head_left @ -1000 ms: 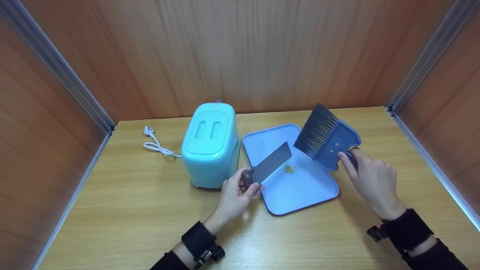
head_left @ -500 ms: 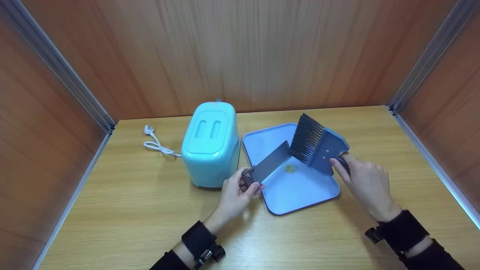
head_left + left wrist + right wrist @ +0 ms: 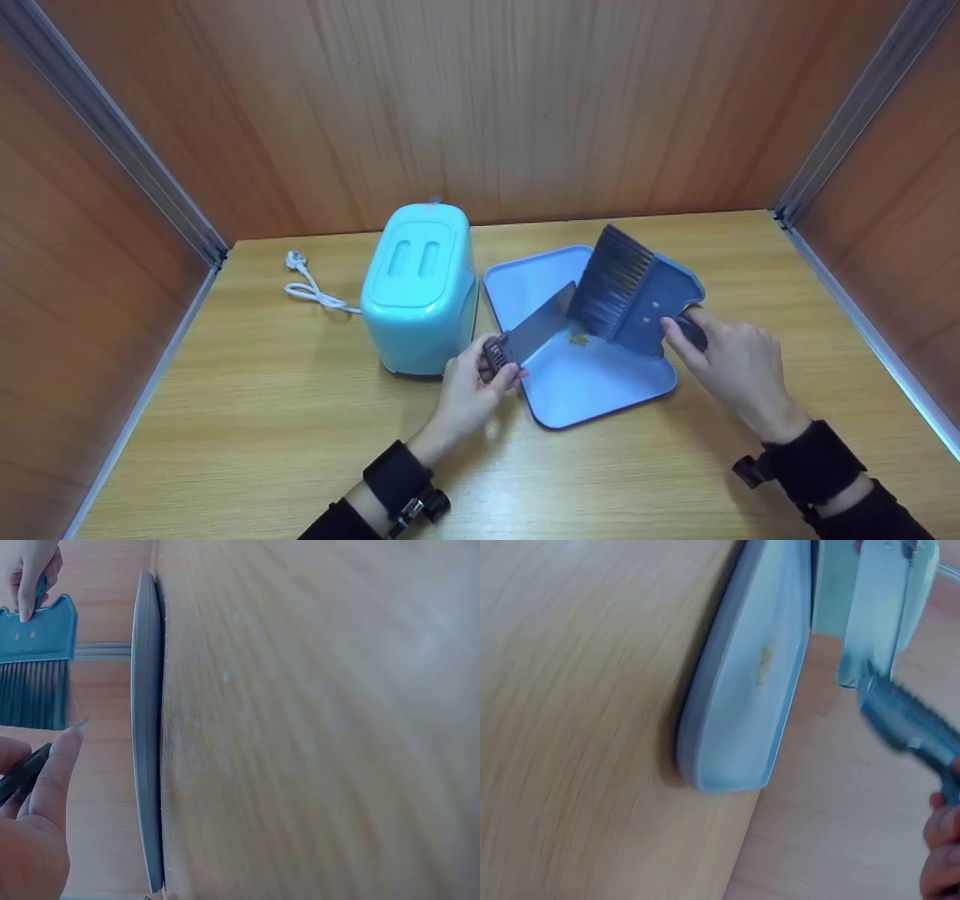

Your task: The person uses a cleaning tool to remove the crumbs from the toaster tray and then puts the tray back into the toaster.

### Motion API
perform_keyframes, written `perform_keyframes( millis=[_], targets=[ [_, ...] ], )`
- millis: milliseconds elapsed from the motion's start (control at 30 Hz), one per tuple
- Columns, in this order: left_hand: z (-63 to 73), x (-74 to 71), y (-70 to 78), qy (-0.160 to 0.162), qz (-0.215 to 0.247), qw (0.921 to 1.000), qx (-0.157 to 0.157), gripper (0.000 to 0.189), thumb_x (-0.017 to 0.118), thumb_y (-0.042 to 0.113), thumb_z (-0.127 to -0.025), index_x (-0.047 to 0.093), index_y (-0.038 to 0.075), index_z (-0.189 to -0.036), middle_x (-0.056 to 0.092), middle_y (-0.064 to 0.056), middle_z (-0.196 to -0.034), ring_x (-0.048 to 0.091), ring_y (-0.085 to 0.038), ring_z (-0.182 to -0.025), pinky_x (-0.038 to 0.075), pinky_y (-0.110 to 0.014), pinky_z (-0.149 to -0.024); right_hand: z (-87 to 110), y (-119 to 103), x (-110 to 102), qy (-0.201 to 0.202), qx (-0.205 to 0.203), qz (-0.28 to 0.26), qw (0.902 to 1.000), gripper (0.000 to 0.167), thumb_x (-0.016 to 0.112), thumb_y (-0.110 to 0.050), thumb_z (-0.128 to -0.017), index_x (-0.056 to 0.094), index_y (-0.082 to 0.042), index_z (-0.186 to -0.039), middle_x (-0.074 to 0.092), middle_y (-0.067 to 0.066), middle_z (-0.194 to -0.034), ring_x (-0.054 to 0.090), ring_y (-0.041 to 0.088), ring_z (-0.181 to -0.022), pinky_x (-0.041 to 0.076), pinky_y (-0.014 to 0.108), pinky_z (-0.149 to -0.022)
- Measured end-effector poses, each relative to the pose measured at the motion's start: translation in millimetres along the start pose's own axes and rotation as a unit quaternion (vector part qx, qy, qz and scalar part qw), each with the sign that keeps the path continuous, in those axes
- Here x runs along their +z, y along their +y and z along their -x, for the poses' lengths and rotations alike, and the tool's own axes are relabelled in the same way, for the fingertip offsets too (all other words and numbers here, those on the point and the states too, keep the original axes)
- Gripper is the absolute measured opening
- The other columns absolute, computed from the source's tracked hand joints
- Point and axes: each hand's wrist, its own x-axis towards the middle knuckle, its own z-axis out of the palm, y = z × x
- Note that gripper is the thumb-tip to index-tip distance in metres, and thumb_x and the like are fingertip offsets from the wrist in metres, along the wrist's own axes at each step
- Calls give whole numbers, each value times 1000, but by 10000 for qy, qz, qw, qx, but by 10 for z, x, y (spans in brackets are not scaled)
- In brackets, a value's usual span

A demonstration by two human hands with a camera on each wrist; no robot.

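Observation:
My left hand [image 3: 472, 386] pinches the dark slotted end of a thin metal crumb tray [image 3: 536, 328], held tilted above the left part of a blue serving tray [image 3: 592, 390]. My right hand [image 3: 739, 367] grips the handle of a blue dustpan brush [image 3: 654, 300] with dark bristles. The bristle tips overlap the far end of the crumb tray in the head view and meet its end in the right wrist view. Below them, a small patch of yellowish crumbs [image 3: 577, 340] lies on the serving tray. In the left wrist view the brush [image 3: 34, 637] hangs beyond my fingers.
A turquoise toaster [image 3: 420, 300] with a lid over its top stands close to the left of the serving tray. Its white cord and plug [image 3: 311, 289] lie on the table to the left. Wooden panels [image 3: 480, 112] enclose the back and sides.
My right hand has moved left and slightly down, carrying the brush from beside the crumb tray to its far end. The bristles are now blurred there. The left hand stays in place.

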Motion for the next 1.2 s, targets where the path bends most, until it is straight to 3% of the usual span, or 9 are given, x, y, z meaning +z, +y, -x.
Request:
perform_keyframes(
  millis=[133,300,500,633,833,1033,1200],
  targets=[
    [-15,-7,-3,-18,6,10000,69,37,65,-7,-101,59,-3,-137,74,-29,-121,80,-40,-103,69,-34,-85,-21,-61,28,-170,-281,-183,9993,30,78,-29,-97,63,-14,-76,29,-12,-57,25,3,-47,17,20,-45],
    [-22,7,-13,-53,-59,9999,67,37,66,-6,-101,60,-1,-137,74,-29,-122,81,-37,-103,69,-36,-85,-38,-52,87,-322,-454,133,9984,26,78,-33,-98,70,-13,-83,29,-12,-56,24,3,-47,14,21,-45],
    [-16,17,-20,-113,-179,9997,77,37,66,-4,-101,60,0,-138,74,-28,-123,81,-34,-103,69,-30,-84,-34,76,107,31,-323,670,9972,28,77,-31,-99,76,-3,-97,31,-8,-53,21,6,-46,12,24,-43],
    [-16,6,-17,-88,-149,9998,76,37,65,-5,-101,60,-1,-137,73,-28,-124,81,-34,-103,69,-34,-86,-48,131,91,241,-252,829,9959,31,76,-30,-100,74,1,-95,33,-5,-51,21,8,-44,12,25,-44],
    [-17,-18,-6,-70,-175,9998,36,37,65,-5,-101,60,-1,-138,73,-28,-124,81,-33,-103,69,-36,-87,-75,87,59,409,-206,589,9972,34,75,-29,-101,67,-1,-82,34,-3,-50,22,9,-42,13,25,-44],
    [-10,-34,15,-64,-139,9999,-22,39,65,-5,-101,59,0,-140,72,-28,-126,80,-33,-104,69,-35,-88,-76,-35,65,346,-167,203,9991,28,78,-29,-99,76,-1,-94,39,-6,-52,23,5,-45,15,23,-44],
    [-6,-21,11,-7,-107,9999,20,38,66,-4,-101,59,-2,-138,74,-28,-124,81,-33,-103,69,-31,-85,-61,-67,104,188,-297,136,9993,26,78,-29,-99,75,-4,-93,36,-8,-53,22,4,-46,14,22,-44]
  ],
)
